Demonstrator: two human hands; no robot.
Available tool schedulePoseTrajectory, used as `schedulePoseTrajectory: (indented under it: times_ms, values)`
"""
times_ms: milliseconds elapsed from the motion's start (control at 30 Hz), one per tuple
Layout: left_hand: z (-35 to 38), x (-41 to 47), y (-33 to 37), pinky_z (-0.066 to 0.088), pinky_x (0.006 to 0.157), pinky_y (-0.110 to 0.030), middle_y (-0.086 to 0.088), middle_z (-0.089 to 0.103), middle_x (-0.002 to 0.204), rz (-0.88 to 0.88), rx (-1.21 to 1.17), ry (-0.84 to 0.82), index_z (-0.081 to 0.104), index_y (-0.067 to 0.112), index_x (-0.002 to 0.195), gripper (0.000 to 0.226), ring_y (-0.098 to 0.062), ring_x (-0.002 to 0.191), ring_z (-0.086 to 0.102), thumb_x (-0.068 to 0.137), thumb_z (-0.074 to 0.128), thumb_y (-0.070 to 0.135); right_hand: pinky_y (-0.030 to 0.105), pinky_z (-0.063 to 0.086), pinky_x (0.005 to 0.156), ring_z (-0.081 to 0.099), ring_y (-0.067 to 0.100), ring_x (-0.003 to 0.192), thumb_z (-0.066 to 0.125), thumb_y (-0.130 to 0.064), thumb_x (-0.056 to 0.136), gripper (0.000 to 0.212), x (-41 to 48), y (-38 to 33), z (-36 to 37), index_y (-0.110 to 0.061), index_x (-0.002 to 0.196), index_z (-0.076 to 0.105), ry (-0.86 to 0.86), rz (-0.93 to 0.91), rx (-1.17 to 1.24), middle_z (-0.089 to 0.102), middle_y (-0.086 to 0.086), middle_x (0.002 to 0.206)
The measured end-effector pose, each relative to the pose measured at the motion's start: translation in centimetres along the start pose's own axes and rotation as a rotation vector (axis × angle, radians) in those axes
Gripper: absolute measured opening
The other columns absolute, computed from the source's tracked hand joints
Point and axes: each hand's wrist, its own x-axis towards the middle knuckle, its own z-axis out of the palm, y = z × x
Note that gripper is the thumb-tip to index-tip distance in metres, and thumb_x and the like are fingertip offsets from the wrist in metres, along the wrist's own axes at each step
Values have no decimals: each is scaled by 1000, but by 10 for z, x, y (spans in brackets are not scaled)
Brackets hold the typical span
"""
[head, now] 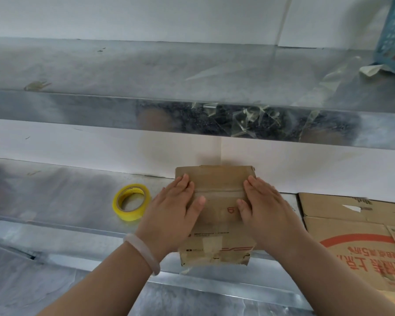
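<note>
Small print on the box (217,181) looks too blurred to read.

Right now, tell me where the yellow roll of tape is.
In the head view, the yellow roll of tape lies on the metal bench, left of the brown cardboard box, beside the left hand.

On the top of the small cardboard box (217,179) we see one red hand-written sign (230,209). It reads as a 6 or a 9, and we cannot tell which. Toward 6 o'clock from it, on the same box, stands a short black printed line (211,233), too blurred to read. A little lower, toward 5 o'clock, is a red striped logo (237,248), which we also cannot read. At 3 o'clock from this box lies a flattened carton (328,206) with large red Chinese characters (363,256) under a red arc (356,238). They stand upside down for us, and we cannot read them surely.
</note>
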Motion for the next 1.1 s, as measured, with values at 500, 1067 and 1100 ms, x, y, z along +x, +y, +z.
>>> schedulePoseTrajectory:
  times_ms: [500, 1067, 1100]
  values:
    - [4, 32, 8, 36, 99, -26, 2, 46, 142, -385, -344, 11, 14, 27, 153, 77, -19, 127, 45, 91, 58, 40, 31, 42, 97, 46, 19, 130, 69, -48, 84, 91, 33, 0, 0, -28, 156, 17, -22, 232, 422, 42, -2, 149]
    - [11, 14, -11, 49, 97, -41, 5, 66, 119, -611, -1066, 56, 55, 30, 132, 34, -18, 106, 63, 99, 47, 31, 43, 29, 116, 45, 11, 131, 29, -69, 93, 52, -2, 41, 34, -49, 139, 43, -43, 356, 1059, 51, -16, 140]
    - [8, 11, -12, 50, 94, -40, 4, 68, 113, -604, -1096, 73, 60, 29, 127, 30, -19, 103, 64, 100, 46, 28, 39, 28, 117, 42, 9, 133, 30, -64, 96, 49, -8, 46, 40, -47, 139, 44, -21, 337, 1006, 49, -17, 141]
